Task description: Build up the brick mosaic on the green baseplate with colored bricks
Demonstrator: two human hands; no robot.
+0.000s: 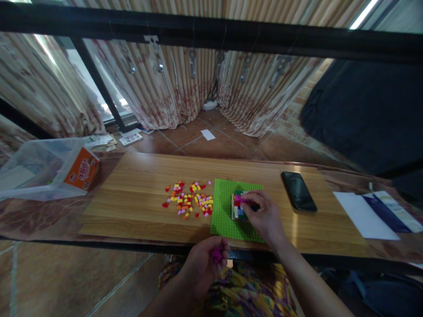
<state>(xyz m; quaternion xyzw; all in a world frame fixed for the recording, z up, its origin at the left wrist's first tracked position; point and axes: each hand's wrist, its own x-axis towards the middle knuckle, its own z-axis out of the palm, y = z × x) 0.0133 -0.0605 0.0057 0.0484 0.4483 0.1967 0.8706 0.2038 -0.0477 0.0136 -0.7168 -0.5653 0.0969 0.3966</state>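
Note:
On the green baseplate (222,211) stands a small block of stacked toy bricks (235,213) in several colours, with white, red and blue showing. My right hand (264,215) reaches over it, thumb and finger pinching a magenta brick (243,199) at its top. Whether that brick touches the stack I cannot tell. The right side of the stack is hidden behind the hand. Nearer to me, at the table's front edge, my left hand (208,264) is cupped with its palm up around several loose magenta bricks (217,254).
Loose red, yellow, orange and pink bricks (188,200) lie scattered left of the baseplate on the wooden board (132,198). A black phone (299,191) lies to the right, with papers (366,215) beyond. At far left a clear plastic bin (42,163) carries an orange label.

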